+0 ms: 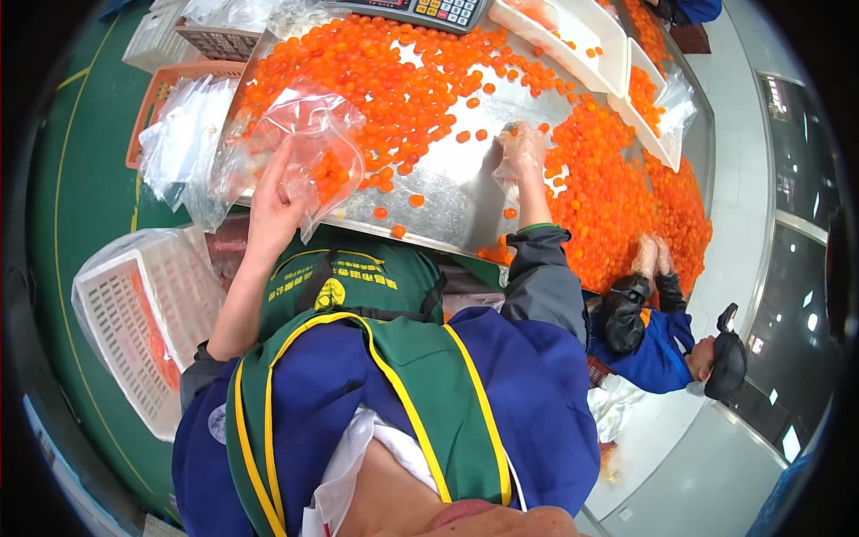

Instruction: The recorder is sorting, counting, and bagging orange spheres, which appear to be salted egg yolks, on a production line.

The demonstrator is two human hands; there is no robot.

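My bare left hand (276,211) grips a clear plastic bag (309,111) near the table's front edge. Several orange egg yolks (330,176) show in the bag's lower part. My right hand (525,149), in a thin clear plastic glove, is low over the stainless steel table (446,184). It is beside the left edge of a large heap of egg yolks (590,181). Its fingertips are turned away, so I cannot see whether they hold anything. Another spread of yolks (376,80) covers the table's far left part.
A digital scale (436,12) and white trays (570,43) stand on the table's far side. Plastic bags (184,134) fill an orange crate (158,87) at left. Below it is a white basket (121,335). At right, a co-worker's gloved hands (652,255) touch the heap.
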